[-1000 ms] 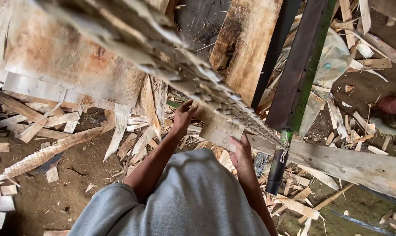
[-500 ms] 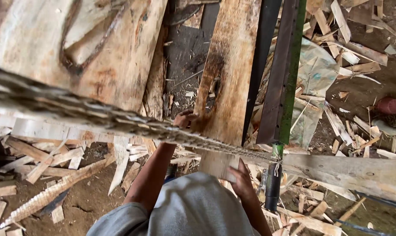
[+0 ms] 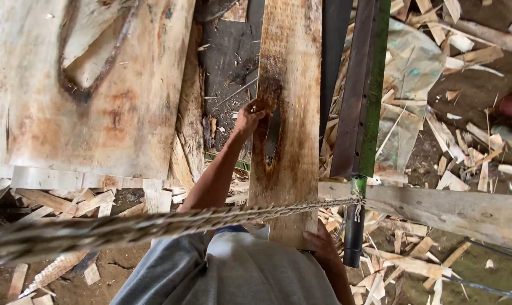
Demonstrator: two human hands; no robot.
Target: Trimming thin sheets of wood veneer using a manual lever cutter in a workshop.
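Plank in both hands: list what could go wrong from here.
1. The plank has a dark split near its middle, right beside the left hand; it might crack or pinch fingers.
2. The right hand grips the rough near end, so splinters are likely.
3. The taut rope crosses over the plank and could snag it.

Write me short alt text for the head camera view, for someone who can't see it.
Seen from above, a person holds a long, stained wooden plank, left hand on its left edge and right hand at its near end. A twisted rope crosses the foreground, with wood scraps littering the dirt ground.
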